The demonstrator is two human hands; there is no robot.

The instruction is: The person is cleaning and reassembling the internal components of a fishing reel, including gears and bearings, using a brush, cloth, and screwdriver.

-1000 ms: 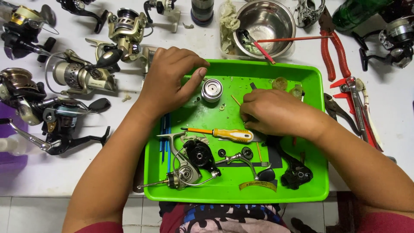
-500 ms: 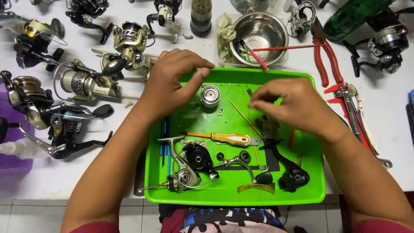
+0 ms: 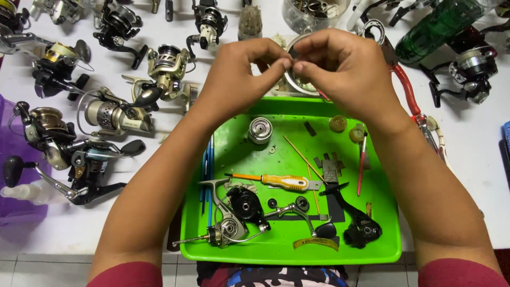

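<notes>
My left hand point(image 3: 241, 74) and my right hand point(image 3: 345, 69) are raised above the far edge of a green tray point(image 3: 382, 250), fingertips pinched together on one small part that is too tiny to identify. Below them in the tray lie a silver spool point(image 3: 260, 130), a small washer point(image 3: 272, 150), a yellow-handled screwdriver point(image 3: 279, 182), a dismantled reel body point(image 3: 234, 212), a black handle piece point(image 3: 361, 226) and thin sticks. A steel bowl point(image 3: 297, 85) is mostly hidden behind my hands.
Several fishing reels point(image 3: 114, 114) cover the white table to the left and along the back. Red-handled pliers point(image 3: 406, 87), a green bottle point(image 3: 435, 26) and another reel point(image 3: 470, 69) lie at the right. A purple container point(image 3: 21, 175) stands at the left edge.
Both hands rose from the tray floor toward its far edge and came together, fingertips meeting on a small part. The view also shifted, so the tray now sits lower.
</notes>
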